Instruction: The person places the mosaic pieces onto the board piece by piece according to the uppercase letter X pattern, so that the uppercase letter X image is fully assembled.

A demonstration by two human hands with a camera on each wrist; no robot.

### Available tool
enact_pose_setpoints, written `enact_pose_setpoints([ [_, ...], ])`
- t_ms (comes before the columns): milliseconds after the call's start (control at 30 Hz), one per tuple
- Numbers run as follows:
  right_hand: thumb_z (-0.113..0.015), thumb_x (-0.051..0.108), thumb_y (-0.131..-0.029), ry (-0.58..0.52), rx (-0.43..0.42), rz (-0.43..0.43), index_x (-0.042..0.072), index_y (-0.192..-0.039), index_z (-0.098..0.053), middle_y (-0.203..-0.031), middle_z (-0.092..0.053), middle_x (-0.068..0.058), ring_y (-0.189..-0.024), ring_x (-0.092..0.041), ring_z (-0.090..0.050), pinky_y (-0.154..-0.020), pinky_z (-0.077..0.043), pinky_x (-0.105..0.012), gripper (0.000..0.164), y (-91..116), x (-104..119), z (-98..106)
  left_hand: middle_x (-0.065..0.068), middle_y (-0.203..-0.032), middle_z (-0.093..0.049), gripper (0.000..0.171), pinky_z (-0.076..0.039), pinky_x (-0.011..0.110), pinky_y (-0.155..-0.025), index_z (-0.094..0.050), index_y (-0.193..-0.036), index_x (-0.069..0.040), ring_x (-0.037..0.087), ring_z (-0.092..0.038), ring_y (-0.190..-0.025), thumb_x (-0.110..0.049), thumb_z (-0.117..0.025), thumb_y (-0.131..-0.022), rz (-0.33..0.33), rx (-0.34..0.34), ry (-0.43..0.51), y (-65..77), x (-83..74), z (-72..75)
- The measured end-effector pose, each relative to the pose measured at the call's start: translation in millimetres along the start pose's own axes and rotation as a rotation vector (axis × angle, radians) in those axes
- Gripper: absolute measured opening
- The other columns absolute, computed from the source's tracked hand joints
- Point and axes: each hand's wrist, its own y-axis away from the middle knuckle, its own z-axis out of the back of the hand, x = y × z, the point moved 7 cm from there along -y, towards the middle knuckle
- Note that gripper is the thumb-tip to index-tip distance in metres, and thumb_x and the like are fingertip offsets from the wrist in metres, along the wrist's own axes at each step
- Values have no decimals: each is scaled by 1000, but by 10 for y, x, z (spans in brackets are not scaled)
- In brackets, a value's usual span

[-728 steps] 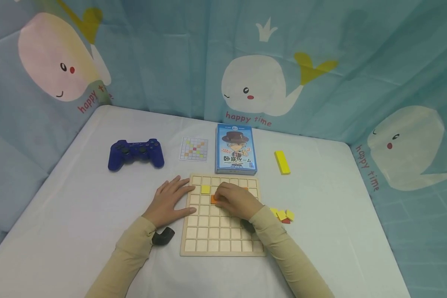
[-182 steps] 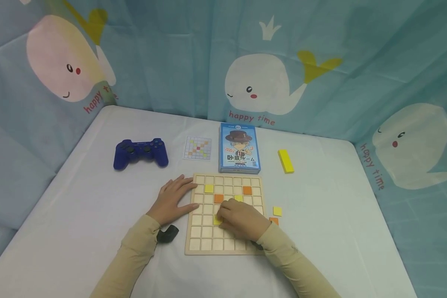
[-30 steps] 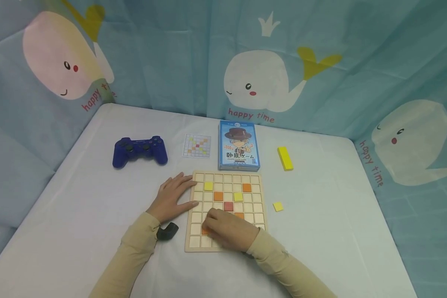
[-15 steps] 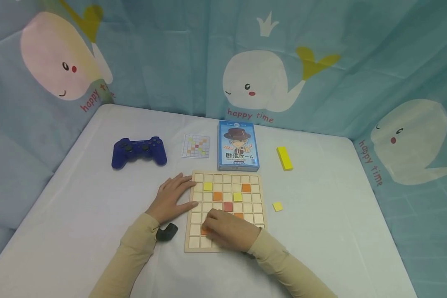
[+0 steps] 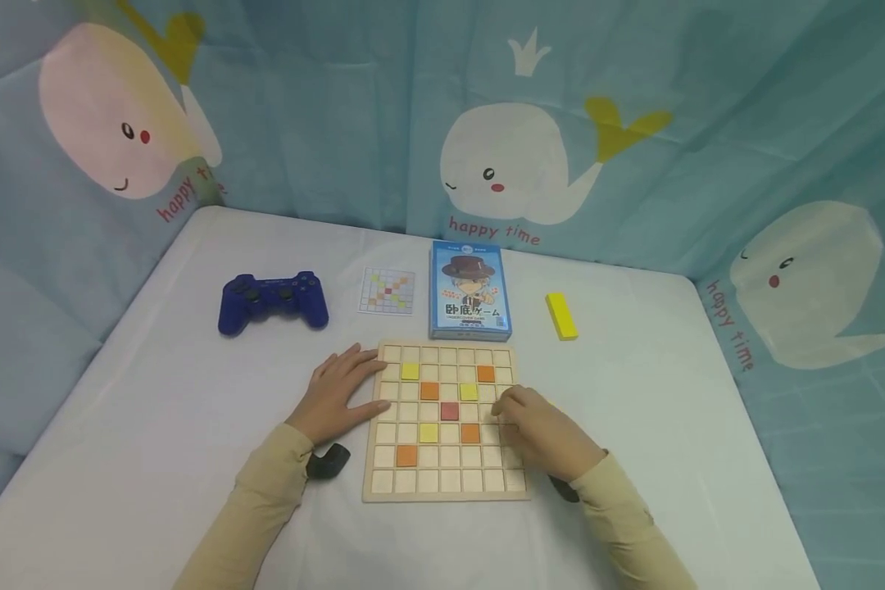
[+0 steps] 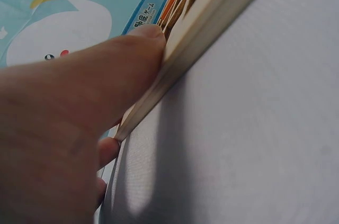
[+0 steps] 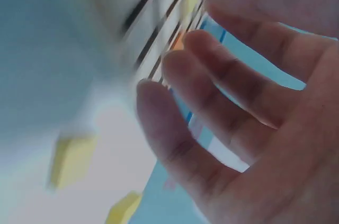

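Observation:
A wooden grid board [image 5: 450, 495] lies on the table with square tiles in its cells. A red tile [image 5: 450, 411] is at the centre, and around it sit several yellow and orange ones, among them an orange tile [image 5: 406, 456] at lower left. My left hand [image 5: 342, 393] rests at the board's left edge, fingers extended, thumb [image 6: 122, 54] on the rim. My right hand [image 5: 549, 430] hovers over the board's right edge with loosely bent fingers and nothing visible between them. Beyond it lies a loose yellow tile [image 7: 74, 160], mostly hidden by this hand in the head view.
Behind the board stand a small pattern card [image 5: 387, 291] and a blue game box [image 5: 469, 291]. A blue game controller [image 5: 273, 303] lies at back left, a yellow block [image 5: 561, 316] at back right. A whale-print curtain [image 5: 324, 123] surrounds the table's far sides.
The right hand has let go of the orange tile at lower left and moved right to the board's edge. Since the oldest frame, several tiles were added. The left hand stays put.

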Motion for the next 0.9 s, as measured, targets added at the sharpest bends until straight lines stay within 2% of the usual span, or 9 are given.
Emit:
enact_pose_setpoints([
  [167,-61,-8,-83,39,-60,-106,10,-102,-63,-108,-60,-3,-99,-18,-58,-86,-54,-31,27,239,-319,30,5,-151,-38,63,-9,54,-118,-49,-139,-20,30,-20,-145,-51,-64,-86,-6,0,5,5,-10,13],
  [367,-59,-14,-77,49,-129,-180,7,-98,-64,-106,-61,-7,-102,-27,-55,-87,-52,-41,30,405,-526,39,5,-151,-38,63,-9,54,-118,-49,-139,-21,30,-20,-145,-52,-64,-86,-3,3,-1,8,-8,-1],
  [567,-64,-14,-76,37,-141,-194,6,-104,-61,-107,-61,-8,-102,-26,-56,-88,-52,-40,34,462,-621,29,4,-151,-38,63,-9,54,-118,-49,-139,-21,30,-20,-145,-52,-64,-86,-3,-2,-1,5,-2,7],
  [767,-66,-11,-80,21,-123,-199,4,-107,-60,-105,-60,-7,-101,-23,-57,-89,-53,-37,32,456,-662,21,4,-151,-38,62,-9,53,-118,-49,-139,-21,29,-20,-145,-52,-63,-87,-2,-5,-3,3,1,13],
  [900,-67,-10,-80,30,-145,-169,2,-107,-59,-103,-61,-7,-98,-22,-59,-87,-53,-37,31,447,-657,31,4,-151,-38,62,-9,53,-118,-49,-139,-21,30,-20,-145,-52,-63,-87,0,-3,-4,4,-5,13],
])
